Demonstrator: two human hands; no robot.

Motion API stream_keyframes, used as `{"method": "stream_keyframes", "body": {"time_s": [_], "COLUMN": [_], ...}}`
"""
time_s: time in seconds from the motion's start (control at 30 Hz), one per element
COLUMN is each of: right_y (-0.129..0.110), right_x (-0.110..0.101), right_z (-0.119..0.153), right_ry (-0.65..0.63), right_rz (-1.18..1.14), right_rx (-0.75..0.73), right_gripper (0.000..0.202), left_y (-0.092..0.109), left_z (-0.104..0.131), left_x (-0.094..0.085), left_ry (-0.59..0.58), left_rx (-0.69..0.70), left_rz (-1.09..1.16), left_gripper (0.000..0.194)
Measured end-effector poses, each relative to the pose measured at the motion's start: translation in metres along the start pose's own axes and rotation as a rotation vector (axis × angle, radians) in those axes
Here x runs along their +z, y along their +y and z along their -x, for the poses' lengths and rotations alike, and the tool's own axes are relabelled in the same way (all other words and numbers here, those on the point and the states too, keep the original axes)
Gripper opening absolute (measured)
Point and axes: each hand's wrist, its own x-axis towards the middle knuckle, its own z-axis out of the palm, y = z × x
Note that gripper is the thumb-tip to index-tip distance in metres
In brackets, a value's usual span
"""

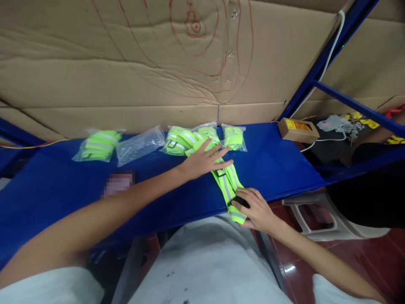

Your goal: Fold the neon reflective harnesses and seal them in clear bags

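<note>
A neon-yellow reflective strap (226, 184) with grey stripes lies in layers from the middle of the blue table (268, 160) to its front edge. My right hand (256, 209) has its fingers wrapped round the near end of the strap, where a black piece (242, 202) shows under them. Over the far part of the strap my left hand (204, 160) is stretched out, its fingers spread. Behind it lie bagged neon straps (177, 141), with a smaller bagged strap (233, 137) to their right.
Further left are another bagged strap (100, 145) and a clear plastic bag (141, 145). A cardboard box (299, 129) stands at the table's right end. Cardboard (142, 84) walls the back, and a blue metal post (329, 59) rises at right. A plastic stool (316, 215) stands below.
</note>
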Motion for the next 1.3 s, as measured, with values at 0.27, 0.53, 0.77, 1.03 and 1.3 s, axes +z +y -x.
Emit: {"method": "stream_keyframes", "body": {"time_s": [0.27, 0.53, 0.77, 1.03, 1.3], "right_y": [0.021, 0.032, 0.048, 0.078, 0.073], "right_x": [-0.007, -0.017, -0.029, -0.029, -0.022], "right_z": [0.028, 0.036, 0.058, 0.082, 0.078], "right_ry": [0.054, -0.006, 0.019, 0.148, 0.228], "right_rz": [-0.016, -0.049, -0.078, -0.224, -0.214], "right_rx": [-0.075, -0.134, -0.143, -0.001, -0.016], "right_gripper": [0.052, 0.047, 0.044, 0.049, 0.050], "left_y": [-0.059, -0.023, -0.018, 0.039, 0.037], "left_z": [0.061, 0.048, 0.038, 0.002, -0.037], "left_x": [-0.003, -0.060, -0.036, -0.018, 0.009], "left_ry": [-0.192, -0.146, -0.022, -0.211, -0.035], "left_rx": [-0.471, -0.633, -1.173, -1.460, -1.585], "left_rz": [0.172, 0.374, 1.050, 1.867, 2.041], "left_gripper": [0.050, 0.047, 0.030, 0.068, 0.047]}}
